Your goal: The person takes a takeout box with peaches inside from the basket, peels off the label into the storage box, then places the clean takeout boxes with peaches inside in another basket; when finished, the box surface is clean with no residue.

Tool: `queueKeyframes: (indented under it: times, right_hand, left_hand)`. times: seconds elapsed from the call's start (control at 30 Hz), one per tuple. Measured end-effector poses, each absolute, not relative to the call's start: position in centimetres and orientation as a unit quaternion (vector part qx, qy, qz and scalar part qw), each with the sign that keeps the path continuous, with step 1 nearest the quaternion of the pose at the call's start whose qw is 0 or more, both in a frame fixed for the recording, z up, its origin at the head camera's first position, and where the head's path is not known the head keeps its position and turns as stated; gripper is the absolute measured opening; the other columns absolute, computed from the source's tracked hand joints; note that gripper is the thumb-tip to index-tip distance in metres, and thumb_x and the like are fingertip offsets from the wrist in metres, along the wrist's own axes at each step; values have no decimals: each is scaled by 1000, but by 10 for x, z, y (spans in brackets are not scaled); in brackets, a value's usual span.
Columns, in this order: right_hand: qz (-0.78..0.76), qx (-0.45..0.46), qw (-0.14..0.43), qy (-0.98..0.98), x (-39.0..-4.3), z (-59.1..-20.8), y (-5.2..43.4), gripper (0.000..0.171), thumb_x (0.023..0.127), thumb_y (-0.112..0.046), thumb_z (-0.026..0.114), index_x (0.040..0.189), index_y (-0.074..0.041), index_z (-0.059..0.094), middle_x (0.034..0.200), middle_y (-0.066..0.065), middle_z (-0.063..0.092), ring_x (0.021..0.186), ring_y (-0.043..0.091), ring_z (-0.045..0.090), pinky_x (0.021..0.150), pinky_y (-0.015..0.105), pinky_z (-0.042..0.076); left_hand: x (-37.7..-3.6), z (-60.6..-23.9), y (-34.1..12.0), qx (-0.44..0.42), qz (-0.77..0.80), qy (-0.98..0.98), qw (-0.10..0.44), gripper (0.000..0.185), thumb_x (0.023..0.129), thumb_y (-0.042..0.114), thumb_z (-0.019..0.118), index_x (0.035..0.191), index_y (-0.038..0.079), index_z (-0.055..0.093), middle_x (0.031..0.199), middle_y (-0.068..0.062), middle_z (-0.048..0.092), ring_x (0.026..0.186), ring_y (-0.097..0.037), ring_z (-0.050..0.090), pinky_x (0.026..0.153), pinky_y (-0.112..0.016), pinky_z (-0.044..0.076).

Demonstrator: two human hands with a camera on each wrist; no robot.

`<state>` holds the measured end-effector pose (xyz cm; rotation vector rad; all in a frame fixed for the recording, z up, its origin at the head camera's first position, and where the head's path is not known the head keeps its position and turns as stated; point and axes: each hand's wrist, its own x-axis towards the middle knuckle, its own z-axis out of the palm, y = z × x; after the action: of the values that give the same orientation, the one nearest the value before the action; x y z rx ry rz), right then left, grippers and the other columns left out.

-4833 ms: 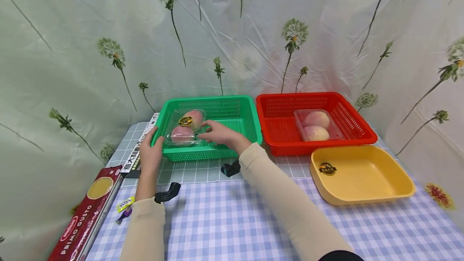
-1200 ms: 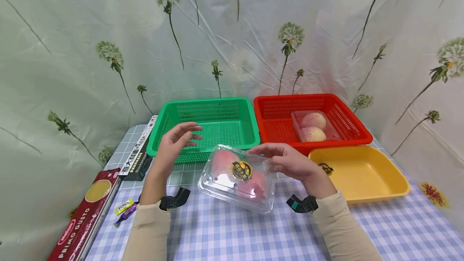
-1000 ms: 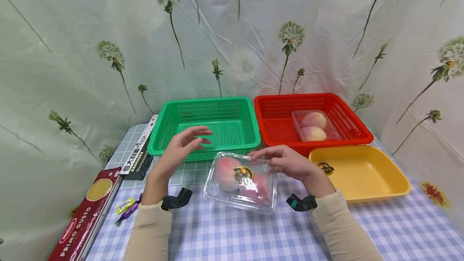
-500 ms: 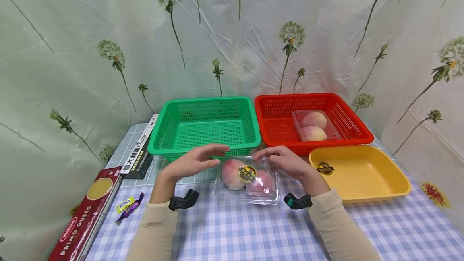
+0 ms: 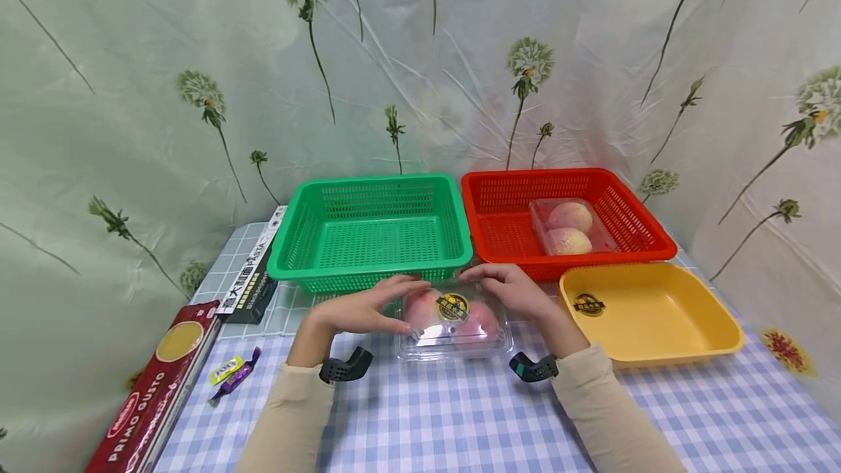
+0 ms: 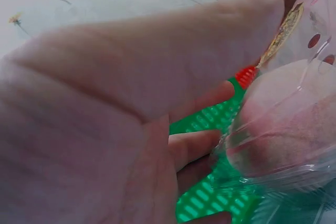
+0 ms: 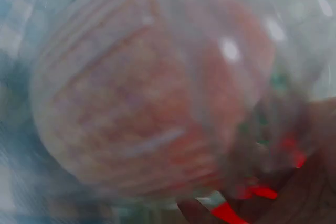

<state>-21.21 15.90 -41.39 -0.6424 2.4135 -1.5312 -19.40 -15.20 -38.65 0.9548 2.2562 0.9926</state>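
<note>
A clear plastic box of peaches (image 5: 453,338), with two pink peaches and a black-and-gold round sticker (image 5: 453,306) on its lid, is in front of the green basket in the head view. My left hand (image 5: 364,309) grips its left end, thumb over the lid and fingers at the far side. In the left wrist view those fingers meet the box's edge beside a peach (image 6: 286,114). At the right end, my right hand (image 5: 515,294) holds the box by its far right corner. A peach (image 7: 131,93) fills the blurred right wrist view; the right fingertips are partly hidden.
The green basket (image 5: 368,274) stands at the back. Right of it, a red basket (image 5: 506,261) holds another box of peaches (image 5: 570,228). A yellow tray (image 5: 657,320) sits at right. Pasta packages (image 5: 164,378) and small wrapped candies (image 5: 235,378) lie at left.
The box of peaches left the green basket for the table's near side in my right hand. It has since levelled and shifted slightly right and back. My left hand moved right onto its left end.
</note>
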Motion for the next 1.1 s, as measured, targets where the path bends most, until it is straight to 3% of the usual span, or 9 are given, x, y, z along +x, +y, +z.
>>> queueKeyframes:
  times: [0.1, 0.23, 0.4, 0.53, 0.63, 0.8, 1.1]
  right_hand:
    - [-475, -216, 119, 845, -208, -403, 162, 30, 102, -7, 50, 122, -13, 72, 126, 13, 67, 74, 20, 46, 69, 28, 44]
    - [-410, -223, 139, 873, -201, -388, 167, 31, 101, -13, 55, 127, -19, 69, 114, 12, 67, 67, 18, 46, 61, 27, 44]
    - [-387, -242, 107, 883, -193, -374, 173, 32, 99, -14, 60, 130, -14, 68, 118, 13, 69, 92, 23, 62, 81, 35, 58]
    - [-422, -250, 68, 869, -189, -369, 170, 31, 98, -13, 62, 129, -10, 68, 127, 13, 69, 116, 28, 64, 98, 43, 55]
    - [-436, -264, 55, 859, -187, -369, 163, 29, 97, -11, 63, 126, -9, 69, 123, 13, 71, 112, 28, 66, 96, 39, 56]
    - [-419, -289, 51, 859, -185, -375, 148, 29, 94, -11, 68, 122, -7, 70, 111, 12, 69, 95, 19, 63, 81, 26, 55]
    - [-346, -293, 62, 889, -182, -383, 131, 41, 83, -27, 82, 121, -14, 72, 108, 3, 59, 97, 16, 54, 78, 27, 49]
  left_hand:
    - [-193, -387, -150, 340, 358, 835, 243, 76, 92, 33, 72, 157, 23, 34, 164, -7, 23, 151, -31, 20, 118, -60, 28]
    - [-193, -390, -146, 330, 360, 838, 243, 80, 88, 33, 75, 156, 26, 34, 162, -6, 23, 148, -29, 22, 117, -58, 30]
    - [-194, -392, -144, 322, 351, 846, 240, 83, 85, 34, 78, 156, 28, 34, 161, -6, 24, 146, -30, 22, 115, -61, 30]
    - [-194, -393, -143, 315, 343, 850, 245, 86, 84, 37, 79, 156, 30, 33, 159, -5, 28, 140, -29, 25, 113, -61, 31]
    - [-194, -395, -143, 311, 353, 847, 248, 86, 84, 36, 79, 156, 31, 32, 154, -7, 31, 139, -28, 28, 113, -59, 32]
    - [-195, -399, -143, 303, 375, 838, 257, 86, 83, 34, 81, 154, 34, 33, 152, -9, 29, 140, -28, 29, 113, -60, 33]
    - [-200, -407, -144, 317, 393, 822, 265, 86, 84, 34, 80, 154, 36, 30, 157, -3, 27, 145, -24, 26, 117, -59, 28]
